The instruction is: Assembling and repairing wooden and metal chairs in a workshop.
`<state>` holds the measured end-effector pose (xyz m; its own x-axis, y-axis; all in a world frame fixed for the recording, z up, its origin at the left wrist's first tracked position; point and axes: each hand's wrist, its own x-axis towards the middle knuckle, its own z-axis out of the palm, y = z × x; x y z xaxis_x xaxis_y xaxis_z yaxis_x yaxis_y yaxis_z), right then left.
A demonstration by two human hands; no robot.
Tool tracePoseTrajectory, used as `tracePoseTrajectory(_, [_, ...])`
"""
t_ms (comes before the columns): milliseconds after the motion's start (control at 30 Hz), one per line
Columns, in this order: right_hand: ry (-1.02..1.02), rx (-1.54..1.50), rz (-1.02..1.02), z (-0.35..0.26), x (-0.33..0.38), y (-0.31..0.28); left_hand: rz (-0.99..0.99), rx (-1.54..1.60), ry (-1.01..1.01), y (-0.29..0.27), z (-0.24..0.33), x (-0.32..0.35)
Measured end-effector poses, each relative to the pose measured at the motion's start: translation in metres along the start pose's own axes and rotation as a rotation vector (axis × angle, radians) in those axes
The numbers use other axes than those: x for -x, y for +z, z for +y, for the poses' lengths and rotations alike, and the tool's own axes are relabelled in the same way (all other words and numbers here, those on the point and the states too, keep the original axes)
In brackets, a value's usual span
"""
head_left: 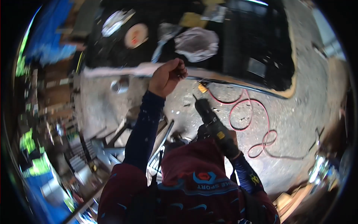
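My left hand point(168, 77) is raised at the near edge of the black panel point(238, 48), its fingers curled together. Whether something small sits between them cannot be made out. A black power drill point(212, 121) with a thin bit points away from me in front of my body. My right hand point(234, 137) grips it, mostly hidden behind the tool. Just beyond my left hand, a crumpled whitish paper-like piece point(197, 44) lies on the panel beside a flat blade-like tool point(164, 35).
A round pinkish disc point(136, 35), a crumpled white wrapper point(116, 22) and a yellowish sheet point(193, 20) rest on the panel. A red cord point(249, 100) loops over the concrete floor near a yellow fitting point(202, 87). A metal can point(118, 86) stands left; clutter fills the lower left.
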<state>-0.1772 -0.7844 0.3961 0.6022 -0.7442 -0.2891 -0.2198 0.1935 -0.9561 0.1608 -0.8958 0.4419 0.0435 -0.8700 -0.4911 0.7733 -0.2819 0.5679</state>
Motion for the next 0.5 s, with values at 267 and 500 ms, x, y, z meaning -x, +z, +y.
tracePoseTrajectory(267, [-0.293, 0.131, -0.563, -0.094, -0.072, 0.095, 0.222, 0.549, 0.556, -0.066, -0.012, 0.226])
tracePoseTrajectory(500, [0.158, -0.045, -0.932, -0.096, -0.081, 0.156, 0.421, 0.684, 0.821, -0.09, -0.03, 0.312])
